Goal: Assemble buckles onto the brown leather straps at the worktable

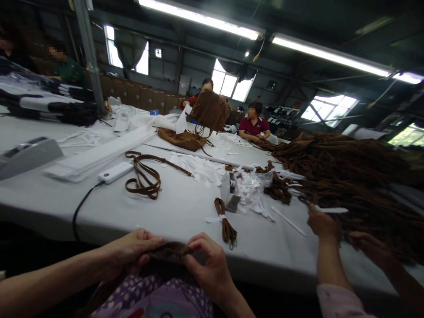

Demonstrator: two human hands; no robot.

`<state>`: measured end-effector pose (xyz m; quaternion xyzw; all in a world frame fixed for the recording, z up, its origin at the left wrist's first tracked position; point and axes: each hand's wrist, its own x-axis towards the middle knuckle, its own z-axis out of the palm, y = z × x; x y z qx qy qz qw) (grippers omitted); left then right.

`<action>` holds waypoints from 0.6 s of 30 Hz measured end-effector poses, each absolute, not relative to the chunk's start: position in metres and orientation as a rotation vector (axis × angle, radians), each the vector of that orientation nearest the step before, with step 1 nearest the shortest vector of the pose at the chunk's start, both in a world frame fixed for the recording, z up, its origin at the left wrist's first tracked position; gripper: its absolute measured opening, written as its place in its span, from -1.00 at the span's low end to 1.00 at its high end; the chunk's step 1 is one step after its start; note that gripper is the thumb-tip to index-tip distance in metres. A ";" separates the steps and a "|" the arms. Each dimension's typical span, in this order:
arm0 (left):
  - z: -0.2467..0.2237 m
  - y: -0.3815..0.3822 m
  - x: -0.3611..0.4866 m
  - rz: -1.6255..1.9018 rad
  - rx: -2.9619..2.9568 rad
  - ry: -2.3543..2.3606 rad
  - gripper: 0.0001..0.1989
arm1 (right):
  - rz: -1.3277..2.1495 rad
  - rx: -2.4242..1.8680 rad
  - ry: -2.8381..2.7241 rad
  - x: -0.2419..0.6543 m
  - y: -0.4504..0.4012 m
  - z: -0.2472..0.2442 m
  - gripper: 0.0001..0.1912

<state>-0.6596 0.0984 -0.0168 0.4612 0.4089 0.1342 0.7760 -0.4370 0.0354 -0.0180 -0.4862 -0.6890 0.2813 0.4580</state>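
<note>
One brown strap (pixel 170 250), held at the near side between left hand (pixel 134 251) and right hand (pixel 207 256), just short of the near edge of the white table (pixel 185 216). Looks, on judgement, like a step of working the strap through the fingers, perhaps straightening or folding; cannot tell which. For the next move, seems to call for firm pinches on both sides and a flat, untwisted run between. On the left, thumb and bent forefinger clamped on the strap, other fingers curled beneath, barely any gap. On the right, thumb below and fingers above, closed on the strap too, knuckles bent. Cannot tell the strap's ends, lost in the dark below, over a purple dotted garment (pixel 132 293).

Farther off, toward the middle: a bundle of brown straps (pixel 228 227) bound with a white band (pixel 215 218), just beside a tape dispenser (pixel 230 194). To the left, a loose coil of strap (pixel 149 176), near a white device (pixel 115 172) with a dark cable (pixel 81 212). To the right, a broad brown heap (pixel 347 159), with a co-worker's hand (pixel 323 223) at the near side of it.
</note>
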 end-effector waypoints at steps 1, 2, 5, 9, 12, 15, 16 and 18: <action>-0.018 0.097 -0.658 0.304 0.981 0.894 -0.51 | 0.540 -1.199 -1.727 -0.438 0.035 -0.021 -0.95; -0.019 0.096 -0.656 0.319 0.963 0.898 -0.50 | 0.397 -1.193 -1.743 -0.440 0.034 -0.024 -0.94; -0.020 0.094 -0.649 0.376 0.925 0.923 -0.46 | 0.129 -1.194 -1.681 -0.445 0.035 -0.032 -0.92; -0.014 0.088 -0.644 0.443 0.996 0.951 -0.41 | 0.062 -1.249 -1.598 -0.447 0.036 -0.036 -0.88; -0.007 0.078 -0.640 0.496 1.191 0.927 -0.42 | 0.002 -1.278 -1.631 -0.442 0.036 -0.033 -0.86; 0.000 0.066 -0.635 0.524 1.282 0.863 -0.46 | -0.216 -1.240 -1.583 -0.441 0.037 -0.029 -0.87; 0.002 0.064 -0.634 0.530 1.267 0.834 -0.47 | -0.297 -1.207 -1.542 -0.442 0.038 -0.027 -0.88; 0.005 0.062 -0.633 0.568 1.182 0.775 -0.52 | -0.324 -1.148 -1.433 -0.445 0.039 -0.023 -0.90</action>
